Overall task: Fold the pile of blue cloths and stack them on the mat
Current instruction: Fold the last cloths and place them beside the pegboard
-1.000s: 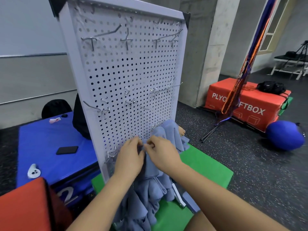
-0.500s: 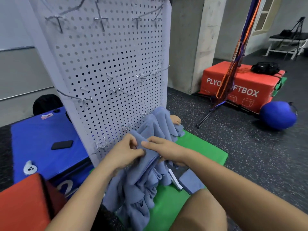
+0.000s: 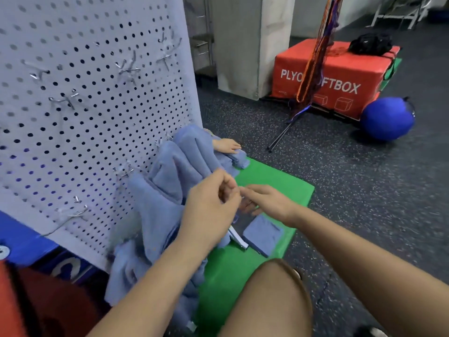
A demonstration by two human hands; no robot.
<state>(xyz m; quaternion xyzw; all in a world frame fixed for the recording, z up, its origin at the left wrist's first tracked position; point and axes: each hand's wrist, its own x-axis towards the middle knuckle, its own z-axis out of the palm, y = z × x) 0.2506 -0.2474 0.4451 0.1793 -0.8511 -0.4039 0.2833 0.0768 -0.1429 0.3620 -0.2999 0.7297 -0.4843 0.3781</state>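
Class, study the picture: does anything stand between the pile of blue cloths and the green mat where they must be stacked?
Nothing visible does. The pile of blue cloths reaches the green mat. One folded cloth and a white strip lie on it, with bare green beside them.

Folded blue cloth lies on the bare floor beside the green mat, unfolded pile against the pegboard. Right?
Not quite. The head view shows the folded blue cloth lying on the green mat, not on the bare floor beside it. The unfolded pile is against the pegboard, as you said.
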